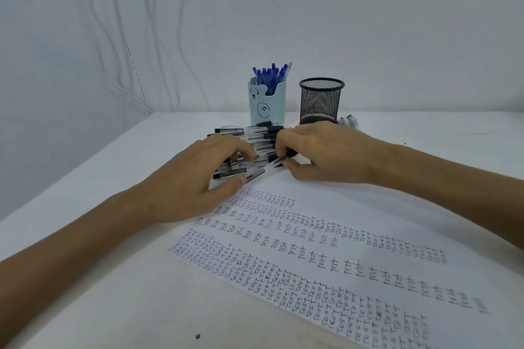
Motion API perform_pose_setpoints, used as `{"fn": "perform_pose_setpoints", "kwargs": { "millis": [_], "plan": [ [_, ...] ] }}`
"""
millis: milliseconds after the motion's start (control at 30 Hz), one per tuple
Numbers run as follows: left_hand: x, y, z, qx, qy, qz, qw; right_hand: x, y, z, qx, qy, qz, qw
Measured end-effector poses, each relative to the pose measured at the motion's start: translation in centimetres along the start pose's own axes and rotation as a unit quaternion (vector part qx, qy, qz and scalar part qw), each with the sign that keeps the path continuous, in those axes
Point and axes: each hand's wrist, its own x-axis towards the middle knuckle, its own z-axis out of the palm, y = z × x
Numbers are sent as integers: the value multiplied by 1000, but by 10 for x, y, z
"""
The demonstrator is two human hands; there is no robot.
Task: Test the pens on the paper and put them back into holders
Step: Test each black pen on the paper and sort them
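Observation:
A pile of several black-capped clear pens (249,133) lies on the table in front of the two holders. My left hand (195,178) lies over the pile's left side, fingers curled round some pens. My right hand (320,150) grips the pile's right end, thumb under a pen that slants toward the paper. The sheet of paper (326,252) covered in rows of "TEST" writing spreads from below my hands to the lower right. A light blue bear holder (266,102) stands behind, full of blue pens (269,73). To the right of it is a black mesh holder (320,102).
A couple of loose pens (348,120) lie behind the mesh holder on the right. White cables (119,37) hang down the wall at the left. The table's left edge (71,176) runs diagonally. A small dark spot (198,336) marks the table near the front.

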Motion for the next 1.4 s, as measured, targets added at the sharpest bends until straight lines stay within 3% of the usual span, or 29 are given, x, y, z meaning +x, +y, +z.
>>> {"fn": "perform_pose_setpoints", "kwargs": {
  "millis": [200,400,733,833,933,1033,1100,1167,1333,1400],
  "plan": [
    [-1,0,1,0,1,7,1000,-4,4,3,-31,46,1,998],
    [-1,-1,0,0,-11,9,1000,-8,-2,2,4,31,101,994],
    [-1,1,-2,-8,-13,22,1000,-8,0,3,26,83,118,989],
    [-2,3,-4,-8,-20,50,998,-9,2,8,28,144,113,983],
    [-2,10,-8,-19,-35,105,994,-13,-2,10,7,160,173,972],
    [-2,17,-8,-26,-71,130,989,-15,-12,4,125,189,230,946],
    [-1,20,-6,-26,-94,132,986,-18,-19,1,295,183,272,897],
    [-1,21,-5,-28,-105,133,985,-23,-27,2,398,157,289,856],
    [-1,22,-6,-39,-112,126,985,-35,-40,1,520,102,314,788],
    [-1,22,-5,-41,-116,121,985,-37,-42,0,534,77,316,780]
  ]
}}
